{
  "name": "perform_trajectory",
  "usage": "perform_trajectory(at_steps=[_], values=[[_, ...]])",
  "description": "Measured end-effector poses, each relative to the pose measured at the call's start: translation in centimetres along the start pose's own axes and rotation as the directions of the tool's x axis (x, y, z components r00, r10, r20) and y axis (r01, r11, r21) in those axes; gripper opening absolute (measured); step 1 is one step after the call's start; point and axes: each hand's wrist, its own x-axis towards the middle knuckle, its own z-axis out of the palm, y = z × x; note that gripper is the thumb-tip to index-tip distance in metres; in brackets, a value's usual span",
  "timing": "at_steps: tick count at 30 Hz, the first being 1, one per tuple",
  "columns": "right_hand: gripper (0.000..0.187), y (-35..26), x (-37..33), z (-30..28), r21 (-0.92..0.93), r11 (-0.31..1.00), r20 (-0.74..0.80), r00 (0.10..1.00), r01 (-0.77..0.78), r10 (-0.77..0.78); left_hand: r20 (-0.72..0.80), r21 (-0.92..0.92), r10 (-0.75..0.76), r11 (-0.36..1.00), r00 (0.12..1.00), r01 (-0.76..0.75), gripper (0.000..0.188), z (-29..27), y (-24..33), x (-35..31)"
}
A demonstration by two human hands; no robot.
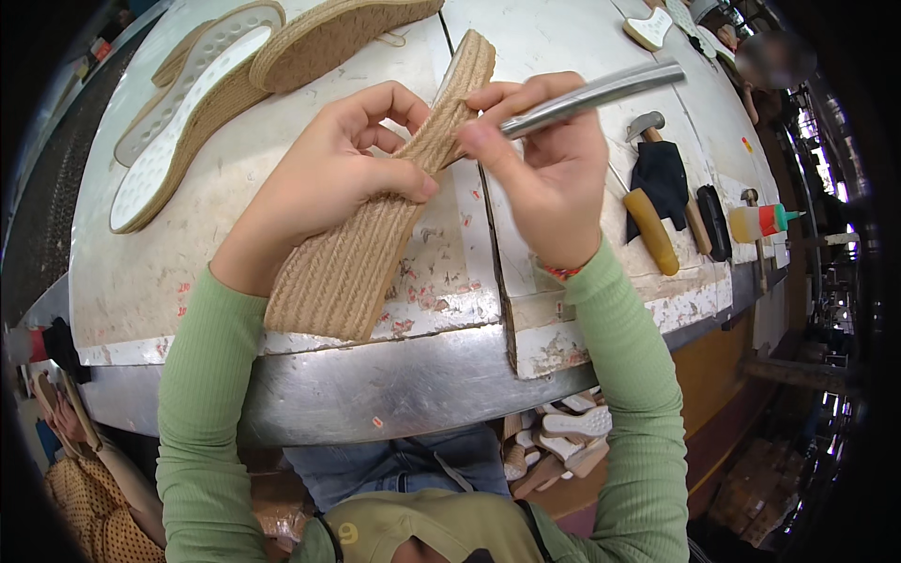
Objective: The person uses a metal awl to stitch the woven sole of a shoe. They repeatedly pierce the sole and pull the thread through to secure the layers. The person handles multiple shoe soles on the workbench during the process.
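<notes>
A braided, tan rope-covered wedge shoe sole [338, 267] is tilted up over the table in front of me. My left hand [324, 178] is closed round its narrower middle, with the thumb across the braid. My right hand [554, 169] grips a silver metal tool with a tubular handle [610, 96], which slants up to the right. The tool's thin dark tip meets the edge of the sole beside my left thumb; the very end is hidden. Some right fingertips also touch the sole's upper part.
More wedge soles [192, 122] lie at the far left. At right are a hammer [646, 124], a yellow-handled tool [649, 230], a black cloth [659, 178] and a green-tipped bottle [751, 223]. Several soles [572, 427] are piled below the metal table edge [375, 389]. Another person sits lower left.
</notes>
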Motion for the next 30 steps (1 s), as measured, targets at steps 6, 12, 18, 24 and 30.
perform_trajectory(at_steps=[6, 12, 18, 24, 30], values=[[0.031, -0.9, 0.5, -0.8, 0.218, 0.97, 0.008, 0.994, -0.107, 0.108, 0.005, -0.007, -0.063, 0.998, 0.998, 0.063, 0.034, 0.0, 0.4, 0.3], [0.027, -0.6, 1.0, -2.2, 0.296, 0.947, -0.097, 0.982, -0.126, 0.161, 0.057, 0.144, 0.086, 0.985, 0.995, -0.093, 0.052, -0.7, -0.2, -0.4], [0.029, -1.3, 0.7, -2.2, 0.214, 0.956, -0.043, 0.976, -0.201, 0.215, 0.075, 0.201, 0.053, 0.977, 0.996, -0.067, 0.055, -0.8, 0.0, -0.3], [0.032, -1.6, 0.2, -1.2, 0.203, 0.95, -0.021, 0.969, -0.238, 0.248, 0.006, 0.12, -0.035, 0.992, 0.999, 0.034, 0.05, -0.5, 0.0, -0.2], [0.032, -1.8, 0.0, -0.6, 0.164, 0.98, -0.054, 0.991, -0.115, 0.126, 0.004, 0.1, 0.053, 0.994, 0.999, -0.054, 0.047, -0.3, -0.3, -0.5]])
